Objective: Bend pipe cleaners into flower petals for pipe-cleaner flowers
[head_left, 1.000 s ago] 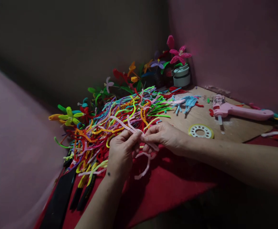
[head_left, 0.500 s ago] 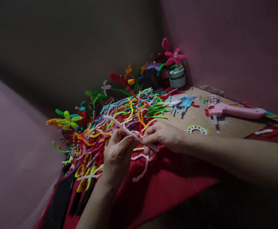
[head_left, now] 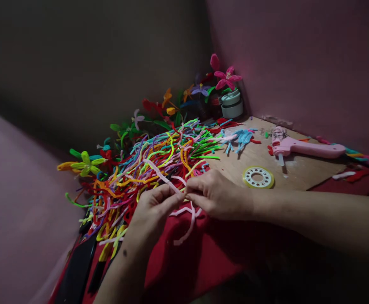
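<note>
A pale pink pipe cleaner [head_left: 159, 172] runs up and left from between my hands. My left hand [head_left: 154, 209] pinches it with thumb and forefinger. My right hand [head_left: 214, 194] meets it at the same spot, thumb and fingertips closed around the lower end, which is mostly hidden by the fingers. Below the hands, another light pink pipe cleaner [head_left: 189, 234] lies bent on the red cloth [head_left: 216, 257]. Just beyond the hands spreads a big tangled heap of colourful pipe cleaners [head_left: 159, 147].
A pink glue gun [head_left: 311, 147] rests on a wooden board [head_left: 231, 164], with a yellow-edged tape roll [head_left: 271, 177] nearer me. Pipe-cleaner flowers [head_left: 87, 164] line the back, beside a pale lidded container [head_left: 231, 104]. A black phone-like slab [head_left: 76, 270] lies front left.
Both hands have moved slightly lower, and my right hand has turned so its fingertips press against my left fingers. The whole view has shifted a little, uncovering the tape roll.
</note>
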Demonstrator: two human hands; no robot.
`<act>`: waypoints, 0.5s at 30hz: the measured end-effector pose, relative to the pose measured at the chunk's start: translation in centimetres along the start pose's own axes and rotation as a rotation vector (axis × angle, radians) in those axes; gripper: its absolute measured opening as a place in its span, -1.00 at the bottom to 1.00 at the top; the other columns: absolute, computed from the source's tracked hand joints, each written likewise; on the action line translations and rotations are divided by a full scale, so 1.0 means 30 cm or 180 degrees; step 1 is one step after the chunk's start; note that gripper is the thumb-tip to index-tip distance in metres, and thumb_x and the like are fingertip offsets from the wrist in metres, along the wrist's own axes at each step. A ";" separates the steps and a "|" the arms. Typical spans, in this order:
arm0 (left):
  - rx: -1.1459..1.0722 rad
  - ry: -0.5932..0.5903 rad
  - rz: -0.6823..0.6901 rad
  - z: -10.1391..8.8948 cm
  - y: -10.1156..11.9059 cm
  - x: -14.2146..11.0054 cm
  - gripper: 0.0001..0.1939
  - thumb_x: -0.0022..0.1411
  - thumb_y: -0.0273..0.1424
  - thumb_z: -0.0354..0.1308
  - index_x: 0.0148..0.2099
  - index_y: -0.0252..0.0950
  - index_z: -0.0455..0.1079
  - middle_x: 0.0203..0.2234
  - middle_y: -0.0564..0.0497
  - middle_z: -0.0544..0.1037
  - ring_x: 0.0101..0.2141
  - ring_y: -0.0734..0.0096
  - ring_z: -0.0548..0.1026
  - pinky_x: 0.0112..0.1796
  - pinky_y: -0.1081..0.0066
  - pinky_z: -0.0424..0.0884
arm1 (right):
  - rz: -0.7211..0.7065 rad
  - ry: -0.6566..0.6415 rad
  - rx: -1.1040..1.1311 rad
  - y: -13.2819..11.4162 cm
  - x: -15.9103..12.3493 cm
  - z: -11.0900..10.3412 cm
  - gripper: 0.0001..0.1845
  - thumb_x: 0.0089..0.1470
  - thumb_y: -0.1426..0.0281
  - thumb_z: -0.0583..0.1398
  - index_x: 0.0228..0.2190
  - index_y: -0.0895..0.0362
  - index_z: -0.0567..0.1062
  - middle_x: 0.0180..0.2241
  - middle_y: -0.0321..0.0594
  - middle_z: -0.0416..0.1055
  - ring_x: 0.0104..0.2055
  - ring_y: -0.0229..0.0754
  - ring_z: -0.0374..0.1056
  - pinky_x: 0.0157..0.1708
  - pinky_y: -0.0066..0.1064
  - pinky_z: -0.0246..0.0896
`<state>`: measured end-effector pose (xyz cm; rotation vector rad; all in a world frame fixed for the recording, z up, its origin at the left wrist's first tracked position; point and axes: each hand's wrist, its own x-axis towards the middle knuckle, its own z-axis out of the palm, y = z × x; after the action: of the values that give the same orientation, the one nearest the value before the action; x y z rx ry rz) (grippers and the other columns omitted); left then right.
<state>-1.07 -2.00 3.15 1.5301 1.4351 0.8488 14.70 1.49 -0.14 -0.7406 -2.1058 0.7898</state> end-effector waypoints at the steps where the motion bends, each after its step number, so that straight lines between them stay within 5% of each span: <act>1: -0.0639 -0.0214 -0.0377 0.002 -0.006 0.009 -0.79 -0.01 -0.38 0.16 -0.60 -0.35 0.28 -0.74 0.11 0.25 -0.70 0.61 0.16 -0.65 0.54 0.11 | -0.0362 0.0239 -0.0478 -0.003 -0.007 0.002 -0.81 -0.04 0.50 0.05 -0.61 0.22 0.38 -0.63 -0.20 0.34 -0.58 -0.31 0.18 -0.54 -0.45 0.02; 4: -0.1943 -0.0720 -0.1052 0.007 -0.015 0.031 -0.80 -0.07 -0.40 0.18 -0.61 -0.36 0.26 -0.77 0.16 0.16 -0.76 0.66 0.07 -0.73 0.57 0.03 | -0.1238 0.0674 -0.1250 0.002 -0.021 0.003 -0.77 0.00 0.49 0.01 -0.58 0.23 0.40 -0.62 -0.14 0.34 -0.55 -0.24 0.19 -0.49 -0.37 0.04; 6: -0.2068 -0.0730 -0.1046 0.008 -0.010 0.034 -0.82 -0.06 -0.40 0.19 -0.58 -0.37 0.29 -0.76 0.14 0.20 -0.77 0.65 0.11 -0.75 0.57 0.06 | -0.1409 0.0764 -0.1236 0.009 -0.024 0.000 -0.76 0.01 0.49 0.00 -0.55 0.24 0.42 -0.61 -0.13 0.35 -0.53 -0.23 0.21 -0.47 -0.37 0.06; 10: -0.1107 -0.0084 -0.0292 -0.012 0.015 0.014 -0.83 0.01 -0.37 0.19 -0.51 -0.38 0.40 -0.69 0.05 0.37 -0.69 0.57 0.29 -0.65 0.54 0.23 | -0.0659 0.0640 -0.0224 0.008 -0.013 -0.014 -0.83 0.00 0.51 0.06 -0.48 0.24 0.45 -0.57 -0.20 0.38 -0.52 -0.30 0.24 -0.47 -0.45 0.11; 15: 0.0524 0.0691 0.1228 -0.052 0.020 -0.018 -0.86 -0.04 -0.49 0.24 -0.34 -0.22 0.50 -0.42 0.02 0.51 -0.38 0.43 0.44 -0.36 0.52 0.35 | 0.0174 0.0148 0.1311 -0.002 0.008 -0.023 -0.86 0.02 0.46 0.11 -0.50 0.24 0.44 -0.58 -0.28 0.35 -0.52 -0.35 0.24 -0.49 -0.52 0.14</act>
<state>-2.29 -2.31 4.38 1.9263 1.4103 1.1796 15.10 1.80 0.37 -0.5857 -1.8042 1.1780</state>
